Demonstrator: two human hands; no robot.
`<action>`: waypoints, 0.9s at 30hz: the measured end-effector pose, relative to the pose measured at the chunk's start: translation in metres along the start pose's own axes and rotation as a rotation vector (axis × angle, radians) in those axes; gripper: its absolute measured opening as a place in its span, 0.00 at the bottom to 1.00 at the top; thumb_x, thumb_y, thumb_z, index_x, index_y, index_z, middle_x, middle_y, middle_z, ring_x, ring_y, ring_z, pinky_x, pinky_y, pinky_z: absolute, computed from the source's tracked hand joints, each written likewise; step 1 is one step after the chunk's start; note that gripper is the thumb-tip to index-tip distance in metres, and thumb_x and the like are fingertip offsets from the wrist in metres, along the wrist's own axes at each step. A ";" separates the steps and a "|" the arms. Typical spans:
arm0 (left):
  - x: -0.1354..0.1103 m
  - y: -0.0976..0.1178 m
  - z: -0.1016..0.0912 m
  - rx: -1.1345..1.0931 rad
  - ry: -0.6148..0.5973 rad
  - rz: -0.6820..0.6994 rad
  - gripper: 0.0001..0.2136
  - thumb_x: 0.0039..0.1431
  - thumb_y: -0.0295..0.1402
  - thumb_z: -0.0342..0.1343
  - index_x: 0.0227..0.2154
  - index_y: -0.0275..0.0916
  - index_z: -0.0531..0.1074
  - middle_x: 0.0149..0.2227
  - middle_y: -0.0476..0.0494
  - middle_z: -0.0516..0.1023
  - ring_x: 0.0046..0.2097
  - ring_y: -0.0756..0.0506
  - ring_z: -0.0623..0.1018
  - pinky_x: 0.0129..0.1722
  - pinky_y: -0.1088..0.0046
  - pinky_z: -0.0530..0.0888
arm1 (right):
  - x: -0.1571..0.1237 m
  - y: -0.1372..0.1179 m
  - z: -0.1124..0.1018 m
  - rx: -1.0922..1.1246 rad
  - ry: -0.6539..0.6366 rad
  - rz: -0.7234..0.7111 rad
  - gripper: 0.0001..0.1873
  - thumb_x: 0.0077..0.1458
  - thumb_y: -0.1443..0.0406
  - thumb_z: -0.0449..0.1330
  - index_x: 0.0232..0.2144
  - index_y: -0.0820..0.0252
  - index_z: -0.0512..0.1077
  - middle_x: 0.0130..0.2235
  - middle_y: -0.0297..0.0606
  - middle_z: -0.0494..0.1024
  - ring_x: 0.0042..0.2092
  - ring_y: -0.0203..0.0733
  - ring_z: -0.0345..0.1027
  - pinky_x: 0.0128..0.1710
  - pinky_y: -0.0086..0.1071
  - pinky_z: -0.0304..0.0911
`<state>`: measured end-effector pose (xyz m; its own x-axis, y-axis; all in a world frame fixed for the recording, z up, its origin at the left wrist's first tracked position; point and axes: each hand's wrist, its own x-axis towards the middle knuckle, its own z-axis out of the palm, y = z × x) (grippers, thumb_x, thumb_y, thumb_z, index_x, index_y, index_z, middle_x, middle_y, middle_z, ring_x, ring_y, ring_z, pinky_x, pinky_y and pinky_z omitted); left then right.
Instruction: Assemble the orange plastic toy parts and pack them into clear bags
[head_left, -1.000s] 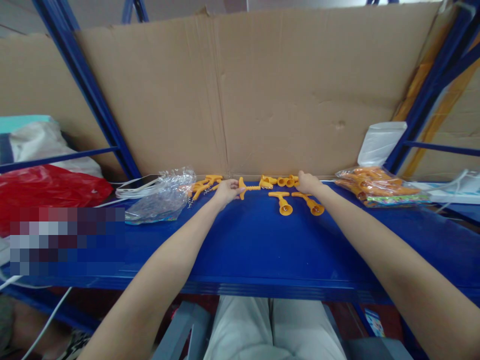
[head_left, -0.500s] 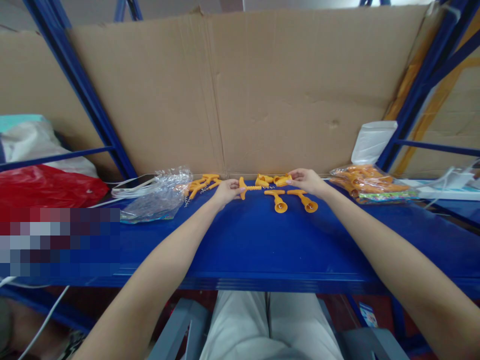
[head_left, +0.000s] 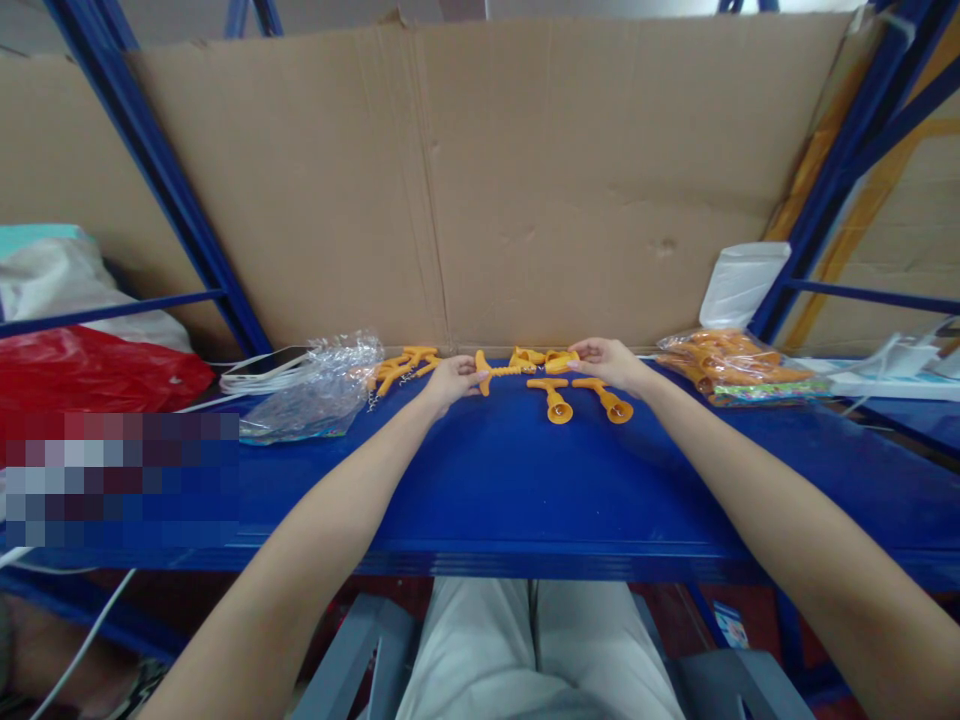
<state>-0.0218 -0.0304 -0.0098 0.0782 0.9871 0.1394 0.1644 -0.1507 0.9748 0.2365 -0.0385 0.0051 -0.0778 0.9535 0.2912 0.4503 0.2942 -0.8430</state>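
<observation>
My left hand (head_left: pixel 454 382) is closed on the T-shaped handle of an orange corkscrew (head_left: pixel 501 371), whose threaded shaft and metal spiral point right. The fingers of my right hand (head_left: pixel 609 362) pinch an orange bell-shaped sleeve (head_left: pixel 558 362). The spiral's tip is at the sleeve's left end; whether it is inside I cannot tell. Another orange sleeve (head_left: pixel 525 358) lies just behind the shaft. In front of my right hand lie two corkscrews fitted with sleeves, a left one (head_left: pixel 558 404) and a right one (head_left: pixel 613 404).
Several loose corkscrew handles (head_left: pixel 401 370) lie left of my left hand, beside a clear plastic bag (head_left: pixel 322 395). A bag of orange parts (head_left: pixel 739 368) sits on the right. Behind the blue shelf (head_left: pixel 525 490) stands a cardboard sheet (head_left: pixel 600 180).
The sleeve in my right hand and the corkscrew in my left have come closer together, the spiral's tip now meeting the sleeve's end. The finished-looking pair in front stays put.
</observation>
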 end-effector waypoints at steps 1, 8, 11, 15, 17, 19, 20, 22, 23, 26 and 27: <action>0.000 0.000 0.000 -0.006 -0.006 0.003 0.06 0.47 0.22 0.59 0.29 0.33 0.69 0.27 0.48 0.75 0.31 0.51 0.76 0.36 0.70 0.75 | 0.000 0.000 0.000 0.020 -0.004 -0.006 0.12 0.46 0.72 0.61 0.37 0.67 0.69 0.40 0.45 0.75 0.40 0.38 0.71 0.44 0.34 0.67; -0.002 -0.001 0.004 -0.035 -0.032 0.025 0.08 0.46 0.25 0.61 0.30 0.33 0.69 0.28 0.47 0.76 0.31 0.50 0.77 0.34 0.72 0.75 | 0.001 0.002 0.006 0.143 -0.031 -0.065 0.10 0.43 0.70 0.63 0.32 0.63 0.69 0.35 0.40 0.76 0.37 0.37 0.72 0.44 0.37 0.67; -0.004 0.001 0.007 -0.046 -0.045 0.023 0.09 0.45 0.26 0.61 0.31 0.34 0.69 0.29 0.46 0.77 0.32 0.50 0.77 0.35 0.71 0.76 | 0.001 0.001 0.008 0.166 -0.050 -0.076 0.11 0.43 0.70 0.63 0.33 0.63 0.69 0.33 0.39 0.76 0.37 0.36 0.71 0.45 0.36 0.67; -0.008 0.004 0.011 -0.068 -0.051 0.019 0.06 0.47 0.23 0.60 0.30 0.33 0.69 0.28 0.47 0.77 0.31 0.51 0.77 0.35 0.71 0.76 | 0.002 0.000 0.012 0.178 -0.059 -0.084 0.12 0.42 0.70 0.64 0.33 0.63 0.68 0.33 0.38 0.76 0.37 0.37 0.71 0.46 0.37 0.66; -0.009 0.006 0.013 -0.080 -0.054 0.021 0.05 0.48 0.22 0.58 0.29 0.33 0.69 0.26 0.48 0.76 0.29 0.52 0.76 0.34 0.72 0.76 | 0.001 -0.001 0.013 0.181 -0.065 -0.089 0.12 0.42 0.70 0.64 0.32 0.63 0.68 0.33 0.39 0.76 0.37 0.37 0.71 0.46 0.37 0.65; -0.010 0.006 0.013 -0.089 -0.058 0.021 0.05 0.48 0.22 0.58 0.29 0.33 0.69 0.26 0.48 0.76 0.28 0.53 0.76 0.33 0.74 0.76 | 0.001 -0.001 0.014 0.183 -0.070 -0.091 0.12 0.42 0.70 0.64 0.32 0.63 0.68 0.34 0.39 0.76 0.37 0.37 0.71 0.46 0.37 0.65; -0.010 0.006 0.013 -0.092 -0.060 0.021 0.05 0.48 0.22 0.59 0.29 0.33 0.69 0.26 0.48 0.76 0.28 0.53 0.76 0.32 0.74 0.76 | 0.001 -0.002 0.014 0.185 -0.072 -0.091 0.12 0.42 0.70 0.64 0.32 0.63 0.68 0.34 0.39 0.76 0.38 0.37 0.71 0.46 0.37 0.65; -0.010 0.007 0.013 -0.097 -0.062 0.018 0.06 0.47 0.23 0.59 0.29 0.33 0.69 0.26 0.48 0.76 0.28 0.53 0.76 0.32 0.74 0.76 | 0.000 -0.002 0.014 0.186 -0.070 -0.085 0.12 0.42 0.70 0.64 0.33 0.63 0.68 0.34 0.39 0.76 0.37 0.37 0.72 0.46 0.37 0.65; -0.010 0.007 0.013 -0.100 -0.063 0.018 0.06 0.47 0.23 0.60 0.29 0.33 0.69 0.25 0.48 0.76 0.28 0.53 0.76 0.32 0.75 0.76 | 0.000 -0.002 0.014 0.185 -0.068 -0.083 0.12 0.42 0.70 0.64 0.33 0.63 0.68 0.34 0.39 0.76 0.37 0.37 0.72 0.45 0.37 0.66; -0.010 0.007 0.013 -0.109 -0.066 0.018 0.06 0.47 0.23 0.60 0.29 0.33 0.69 0.25 0.49 0.75 0.27 0.53 0.76 0.31 0.76 0.76 | -0.001 -0.002 0.014 0.175 -0.060 -0.088 0.13 0.42 0.69 0.64 0.33 0.63 0.68 0.34 0.40 0.76 0.37 0.38 0.72 0.44 0.37 0.66; -0.010 0.007 0.013 -0.111 -0.068 0.017 0.05 0.47 0.23 0.59 0.28 0.33 0.69 0.25 0.49 0.75 0.27 0.53 0.76 0.31 0.75 0.76 | -0.001 -0.002 0.015 0.168 -0.061 -0.091 0.13 0.42 0.69 0.64 0.33 0.63 0.68 0.35 0.40 0.76 0.37 0.38 0.72 0.44 0.37 0.67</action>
<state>-0.0091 -0.0421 -0.0071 0.1468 0.9780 0.1482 0.0531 -0.1574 0.9861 0.2226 -0.0394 0.0002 -0.1670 0.9232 0.3462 0.2844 0.3813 -0.8796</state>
